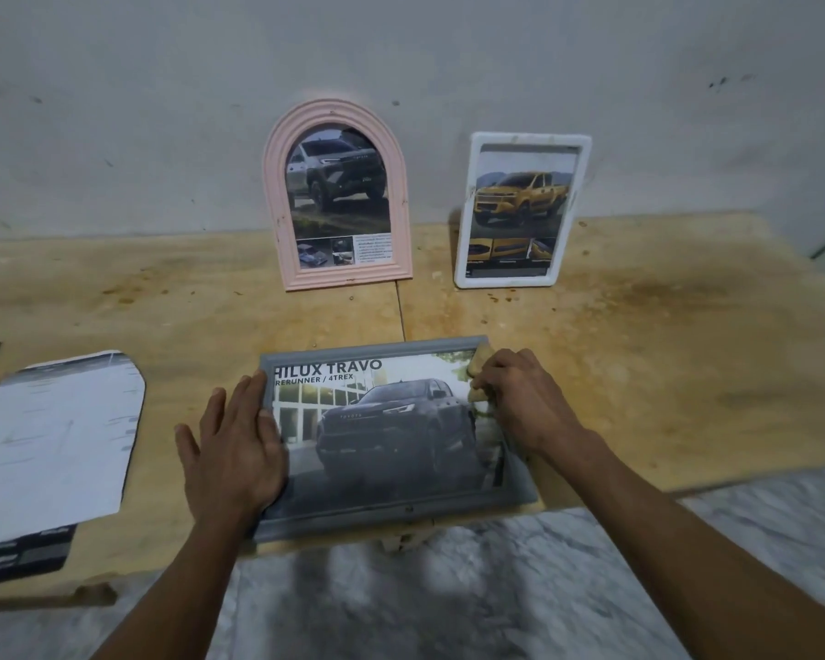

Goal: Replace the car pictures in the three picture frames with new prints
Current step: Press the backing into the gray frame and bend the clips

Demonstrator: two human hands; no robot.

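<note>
flat on the table (639, 335), left hand (232, 443) presses the grey frame (520, 488) with straight fingers, right hand (520, 397) curls at its corner.

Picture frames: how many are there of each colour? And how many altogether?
Pink picture frame: 1, arched, standing against the wall
White picture frame: 1, standing against the wall
Grey picture frame: 1, lying flat on the table under both hands
Total: 3
</note>
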